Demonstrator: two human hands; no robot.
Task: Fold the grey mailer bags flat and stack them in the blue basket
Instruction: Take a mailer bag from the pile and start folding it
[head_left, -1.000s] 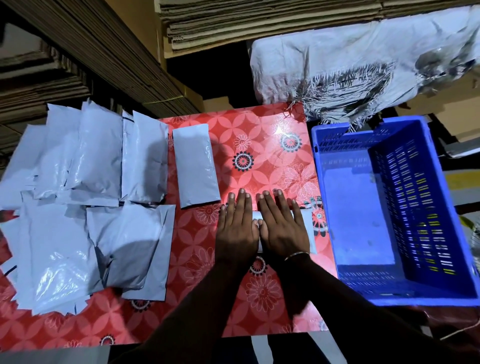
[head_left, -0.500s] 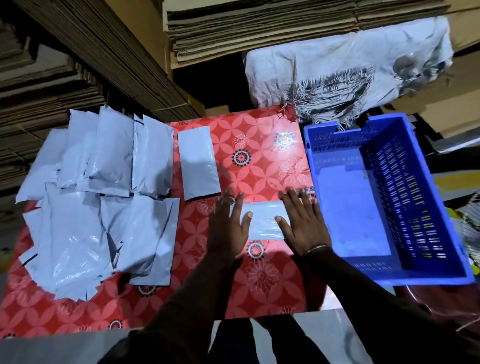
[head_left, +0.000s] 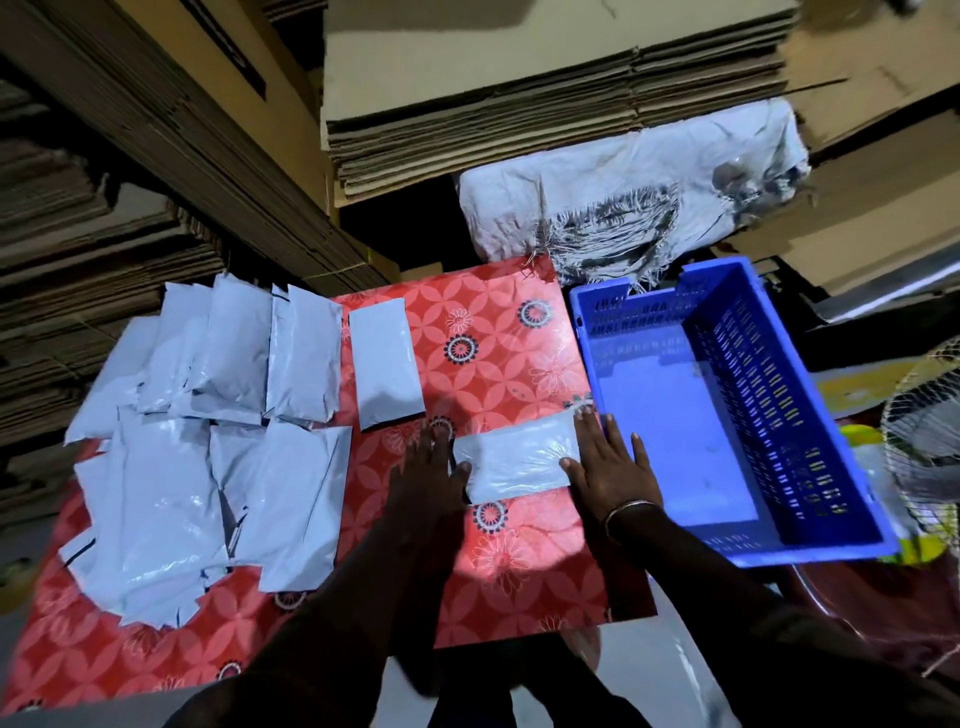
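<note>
A folded grey mailer bag (head_left: 519, 462) lies flat on the red flowered table (head_left: 498, 353), just left of the blue basket (head_left: 810, 415). My left hand (head_left: 428, 473) rests flat at the bag's left end, fingers spread. At the bag's right end my right hand (head_left: 608, 467) lies flat too, its fingertips near the basket's wall. Neither hand grips anything. Another folded mailer bag (head_left: 384, 358) lies farther back. A heap of unfolded grey mailer bags (head_left: 208, 441) covers the table's left half. Inside, the basket shows only its bare floor.
Stacks of flat cardboard (head_left: 545, 104) rise behind the table, with a frayed white sack (head_left: 623, 202) draped at the back right. A wire fan guard (head_left: 930, 431) stands right of the basket. The table's near edge is by my arms.
My hands have slid apart from the bag's middle out to its two ends, uncovering the folded bag between them.
</note>
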